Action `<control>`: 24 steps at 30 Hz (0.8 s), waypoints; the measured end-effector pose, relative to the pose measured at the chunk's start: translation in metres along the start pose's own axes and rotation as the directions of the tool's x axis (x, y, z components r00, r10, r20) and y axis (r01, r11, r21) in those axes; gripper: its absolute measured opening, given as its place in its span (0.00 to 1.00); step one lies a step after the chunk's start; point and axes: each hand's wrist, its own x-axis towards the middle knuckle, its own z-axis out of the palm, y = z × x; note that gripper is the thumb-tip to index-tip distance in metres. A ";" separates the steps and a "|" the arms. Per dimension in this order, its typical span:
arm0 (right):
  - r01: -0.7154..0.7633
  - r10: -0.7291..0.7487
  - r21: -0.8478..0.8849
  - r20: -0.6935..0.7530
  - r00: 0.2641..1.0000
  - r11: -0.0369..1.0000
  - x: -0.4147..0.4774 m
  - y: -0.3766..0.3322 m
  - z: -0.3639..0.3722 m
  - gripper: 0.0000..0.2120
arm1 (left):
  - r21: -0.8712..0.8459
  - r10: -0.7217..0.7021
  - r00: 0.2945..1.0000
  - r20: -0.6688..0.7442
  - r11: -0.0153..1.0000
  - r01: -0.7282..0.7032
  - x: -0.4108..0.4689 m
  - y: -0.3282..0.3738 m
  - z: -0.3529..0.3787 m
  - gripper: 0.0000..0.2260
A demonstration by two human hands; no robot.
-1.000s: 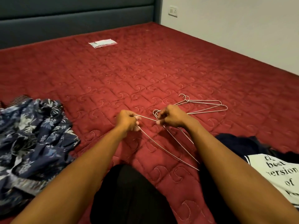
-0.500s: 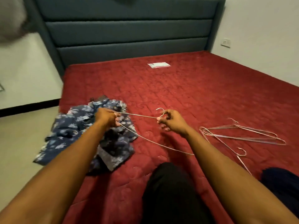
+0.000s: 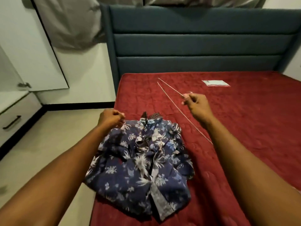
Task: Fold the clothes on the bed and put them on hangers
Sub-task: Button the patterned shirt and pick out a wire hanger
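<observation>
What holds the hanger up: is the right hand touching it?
Touching. The head view shows the right hand pinching the hanger near its hook, fingers curled round the wire, no gap.

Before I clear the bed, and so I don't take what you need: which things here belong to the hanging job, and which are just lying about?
In the job: hanger, pinched in the right hand; floral shirt, crumpled on the bed by the left hand.
Lying about: white packet near the headboard; drawer unit beside the bed.
</observation>
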 end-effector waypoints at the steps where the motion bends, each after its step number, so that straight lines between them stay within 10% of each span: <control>1: -0.018 0.019 -0.090 0.010 1.000 0.996 0.014 0.007 0.016 0.16 | 0.074 0.022 0.999 -0.030 0.997 -0.020 0.017 -0.006 0.006 0.07; 7: -0.305 0.393 -0.486 0.089 0.915 0.819 0.053 0.086 0.116 0.23 | 0.479 -0.064 0.952 0.298 0.873 -0.092 0.099 -0.029 0.075 0.20; 14: -0.413 0.642 -0.559 0.305 0.704 0.719 0.054 0.101 0.153 0.15 | 0.417 -0.308 0.825 0.473 0.904 0.098 0.116 -0.024 0.114 0.09; 24: -0.291 0.328 -0.165 0.290 0.899 0.943 0.186 -0.124 0.186 0.09 | -0.035 0.000 0.920 0.391 0.999 0.015 0.199 0.104 -0.113 0.05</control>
